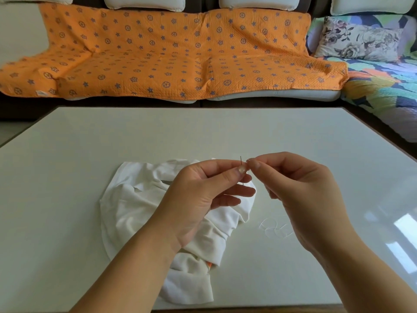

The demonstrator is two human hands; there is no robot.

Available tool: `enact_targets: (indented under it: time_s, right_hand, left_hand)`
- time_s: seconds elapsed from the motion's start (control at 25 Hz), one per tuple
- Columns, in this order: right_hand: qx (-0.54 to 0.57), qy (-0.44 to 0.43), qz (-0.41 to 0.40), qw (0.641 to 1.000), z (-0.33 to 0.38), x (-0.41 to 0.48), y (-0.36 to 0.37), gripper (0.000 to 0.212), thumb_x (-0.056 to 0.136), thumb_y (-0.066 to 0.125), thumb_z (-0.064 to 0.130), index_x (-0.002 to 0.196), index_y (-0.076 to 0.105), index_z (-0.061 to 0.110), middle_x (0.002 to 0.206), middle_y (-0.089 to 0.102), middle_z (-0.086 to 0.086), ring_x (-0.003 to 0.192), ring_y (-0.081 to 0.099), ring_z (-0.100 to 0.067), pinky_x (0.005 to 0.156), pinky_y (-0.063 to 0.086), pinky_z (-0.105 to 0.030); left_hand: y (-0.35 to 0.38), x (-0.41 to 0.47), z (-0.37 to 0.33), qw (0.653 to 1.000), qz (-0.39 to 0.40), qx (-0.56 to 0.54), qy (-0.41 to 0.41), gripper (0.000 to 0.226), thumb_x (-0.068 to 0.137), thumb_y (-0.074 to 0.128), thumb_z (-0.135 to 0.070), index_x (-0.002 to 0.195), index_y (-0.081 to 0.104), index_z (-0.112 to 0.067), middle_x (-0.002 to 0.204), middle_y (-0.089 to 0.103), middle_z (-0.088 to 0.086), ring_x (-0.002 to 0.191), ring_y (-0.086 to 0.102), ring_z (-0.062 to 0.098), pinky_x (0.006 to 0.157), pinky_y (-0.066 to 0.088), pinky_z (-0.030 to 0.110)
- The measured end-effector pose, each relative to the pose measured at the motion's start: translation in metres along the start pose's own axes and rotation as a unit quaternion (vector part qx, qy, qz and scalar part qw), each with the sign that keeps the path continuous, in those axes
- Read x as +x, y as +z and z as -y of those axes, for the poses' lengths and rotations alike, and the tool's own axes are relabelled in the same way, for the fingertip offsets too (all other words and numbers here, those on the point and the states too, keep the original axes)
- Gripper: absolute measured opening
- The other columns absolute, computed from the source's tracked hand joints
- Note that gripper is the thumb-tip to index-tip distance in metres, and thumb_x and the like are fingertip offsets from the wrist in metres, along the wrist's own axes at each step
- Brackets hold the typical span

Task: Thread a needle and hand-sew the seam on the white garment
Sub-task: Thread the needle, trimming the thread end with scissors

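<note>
Right now I am holding the needle (241, 159) straight up, pinching it between the thumb and first finger of my left hand (203, 195). One end is poking out above my thumb and the other is showing below it. My right hand (300, 195) is just beside the needle's top, with thumb and finger squeezed together. I cannot tell if any thread is between them. Both hands are up over the table (203, 132). The garment (133, 199) is lying crumpled on the table under my left hand. A loose curl of thread (274, 227) is lying beside it. Behind the table, an orange blanket (169, 53) is covering a sofa.
</note>
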State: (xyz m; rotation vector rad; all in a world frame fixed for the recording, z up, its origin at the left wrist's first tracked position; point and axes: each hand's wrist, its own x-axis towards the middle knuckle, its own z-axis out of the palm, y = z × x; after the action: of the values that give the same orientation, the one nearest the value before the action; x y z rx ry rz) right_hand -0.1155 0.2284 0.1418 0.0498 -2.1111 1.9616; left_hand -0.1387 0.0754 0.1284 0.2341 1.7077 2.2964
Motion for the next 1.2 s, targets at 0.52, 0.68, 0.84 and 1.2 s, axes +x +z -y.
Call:
enact_targets:
  time_s: [0.52,0.68,0.84,1.2]
  right_hand:
    - [-0.058,-0.063,-0.014,0.996,0.002,-0.007,0.002,0.011,0.084,0.072,0.013,0.076,0.075,0.019,0.065,0.072,0.009,0.060,0.066,-0.004,0.056,0.047,-0.011]
    - [-0.069,-0.065,-0.017,0.995,0.003,-0.008,0.003,0.014,0.084,0.072,0.012,0.073,0.074,0.021,0.064,0.072,0.011,0.062,0.067,-0.004,0.057,0.049,-0.011]
    - [-0.080,-0.070,-0.018,0.994,0.005,-0.009,0.002,0.014,0.083,0.072,0.012,0.072,0.073,0.021,0.063,0.071,0.013,0.060,0.066,-0.001,0.057,0.048,-0.010]
    - [-0.092,-0.067,-0.027,0.993,0.004,-0.011,0.002,0.013,0.083,0.071,0.014,0.072,0.073,0.021,0.063,0.071,0.013,0.060,0.066,-0.003,0.057,0.048,-0.010]
  left_hand:
    - [-0.001,-0.002,-0.003,0.999,-0.008,0.043,0.014,0.020,0.071,0.070,-0.032,0.085,0.080,-0.023,0.084,0.075,0.002,0.077,0.073,0.016,0.058,0.051,0.019]
    - [0.000,-0.002,-0.002,0.999,-0.001,0.047,0.014,0.019,0.070,0.070,-0.033,0.084,0.080,-0.025,0.084,0.076,0.000,0.076,0.072,0.014,0.056,0.050,0.017]
    - [0.001,-0.002,-0.002,0.999,0.002,0.048,0.014,0.020,0.071,0.069,-0.032,0.084,0.080,-0.024,0.085,0.076,0.002,0.077,0.072,0.014,0.056,0.050,0.018]
    - [0.000,-0.002,-0.001,0.997,0.002,0.069,0.017,0.021,0.073,0.069,-0.030,0.088,0.079,-0.020,0.088,0.077,0.004,0.077,0.071,0.014,0.058,0.051,0.019]
